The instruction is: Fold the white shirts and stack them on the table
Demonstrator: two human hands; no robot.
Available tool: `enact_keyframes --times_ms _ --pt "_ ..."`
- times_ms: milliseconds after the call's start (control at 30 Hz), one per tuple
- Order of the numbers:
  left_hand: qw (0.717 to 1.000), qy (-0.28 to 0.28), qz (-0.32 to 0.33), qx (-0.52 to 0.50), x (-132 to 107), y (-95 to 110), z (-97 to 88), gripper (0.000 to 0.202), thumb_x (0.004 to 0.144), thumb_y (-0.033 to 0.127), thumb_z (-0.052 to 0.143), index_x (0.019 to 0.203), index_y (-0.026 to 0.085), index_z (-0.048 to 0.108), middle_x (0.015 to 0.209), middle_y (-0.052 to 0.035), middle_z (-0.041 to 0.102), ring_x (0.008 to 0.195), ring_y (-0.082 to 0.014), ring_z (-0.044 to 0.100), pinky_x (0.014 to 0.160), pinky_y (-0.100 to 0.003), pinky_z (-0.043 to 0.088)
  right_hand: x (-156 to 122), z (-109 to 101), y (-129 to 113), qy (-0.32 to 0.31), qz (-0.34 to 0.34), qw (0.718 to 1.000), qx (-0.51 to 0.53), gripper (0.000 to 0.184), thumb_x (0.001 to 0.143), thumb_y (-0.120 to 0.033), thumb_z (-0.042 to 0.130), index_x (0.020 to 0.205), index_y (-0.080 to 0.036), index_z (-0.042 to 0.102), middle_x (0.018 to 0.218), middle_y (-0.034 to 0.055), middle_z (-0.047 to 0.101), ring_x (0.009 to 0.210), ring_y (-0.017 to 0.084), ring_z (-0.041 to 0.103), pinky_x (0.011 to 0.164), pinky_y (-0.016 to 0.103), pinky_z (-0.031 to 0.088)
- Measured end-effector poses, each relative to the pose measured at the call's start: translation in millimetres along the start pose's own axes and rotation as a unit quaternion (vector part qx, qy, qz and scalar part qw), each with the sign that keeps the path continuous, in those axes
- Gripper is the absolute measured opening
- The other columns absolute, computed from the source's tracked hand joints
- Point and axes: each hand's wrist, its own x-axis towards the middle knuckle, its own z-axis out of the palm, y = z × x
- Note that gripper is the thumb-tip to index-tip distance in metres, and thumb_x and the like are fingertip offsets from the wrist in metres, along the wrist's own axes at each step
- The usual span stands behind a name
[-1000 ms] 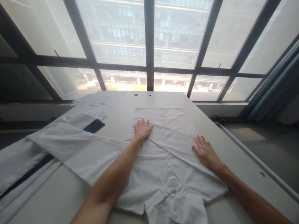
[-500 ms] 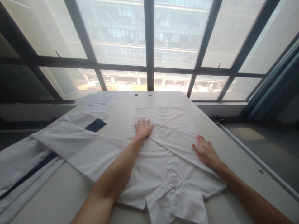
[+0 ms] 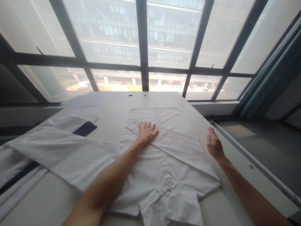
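A white shirt (image 3: 183, 163) lies buttoned, front up, on the white table, its collar towards me. One sleeve is folded across the body; the other stretches out to the left. My left hand (image 3: 147, 131) rests flat on the folded sleeve near the middle of the shirt, fingers spread, gripping nothing. Off the shirt's right edge, my right hand (image 3: 214, 144) hovers above or beside the table, empty, with its fingers stretched out and close together. My left forearm hides part of the shirt's left side.
More white cloth with a dark navy piece (image 3: 85, 128) lies at the left of the table (image 3: 113, 110). White sheets (image 3: 82, 102) are at the far left corner. Large windows stand behind, a blue curtain (image 3: 265, 72) at the right.
My right hand has lifted off the shirt's right edge and moved outward to the right. My left hand has slid slightly to the right across the shirt. The view has shifted a little.
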Motion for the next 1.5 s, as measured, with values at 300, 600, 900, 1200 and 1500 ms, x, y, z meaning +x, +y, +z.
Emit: enact_keyframes --times_ms 300,600,900,1200,1500 --pt "1.000 -0.009 -0.005 0.000 -0.1 0.2 -3.7 0.070 0.097 0.066 0.026 0.158 0.032 0.030 0.168 -0.0067 0.017 0.153 -0.0376 0.010 0.118 -0.066 0.009 -24.5 19.0 -39.6 -0.274 -0.064 0.952 -0.124 0.061 0.103 -0.044 0.027 0.157 -0.016 0.033 0.165 0.0138 0.024 0.153 0.028 0.017 0.121 0.059 0.014" --pt "1.000 -0.016 -0.006 0.000 -1.7 1.6 -5.6 0.070 0.097 0.066 0.026 0.158 0.033 0.030 0.168 -0.0065 0.017 0.153 -0.0379 0.009 0.117 -0.066 0.009 -24.1 9.6 -51.6 -0.224 -0.132 0.960 -0.107 0.059 0.105 -0.044 0.024 0.158 -0.018 0.031 0.166 0.0115 0.020 0.155 0.026 0.010 0.122 0.057 0.013" --pt "1.000 -0.016 -0.006 -0.007 -2.2 1.2 -5.4 0.071 0.097 0.067 0.025 0.158 0.032 0.030 0.168 -0.0072 0.017 0.154 -0.0367 0.010 0.118 -0.066 0.008 -29.2 13.5 -60.1 -0.363 -0.185 0.910 -0.073 0.059 0.104 -0.045 0.033 0.157 -0.020 0.034 0.165 0.0108 0.021 0.153 0.026 0.017 0.123 0.053 0.018" --pt "0.999 -0.006 -0.028 -0.015 -2.5 1.1 -2.4 0.073 0.094 0.071 0.027 0.158 0.037 0.027 0.169 -0.0030 0.014 0.153 -0.0432 0.002 0.116 -0.070 0.003 -30.1 17.4 -52.8 -0.353 -0.193 0.912 -0.077 0.059 0.103 -0.045 0.035 0.157 -0.021 0.035 0.164 0.0104 0.023 0.153 0.026 0.019 0.123 0.052 0.020" --pt "0.998 -0.009 -0.054 -0.018 -1.5 1.9 -2.4 0.074 0.089 0.077 0.029 0.155 0.043 0.033 0.167 -0.0045 0.021 0.148 -0.0548 0.002 0.110 -0.077 0.002 -30.6 17.8 -51.7 -0.350 -0.190 0.914 -0.074 0.059 0.103 -0.046 0.035 0.156 -0.019 0.037 0.164 0.0113 0.025 0.153 0.026 0.020 0.123 0.051 0.019"
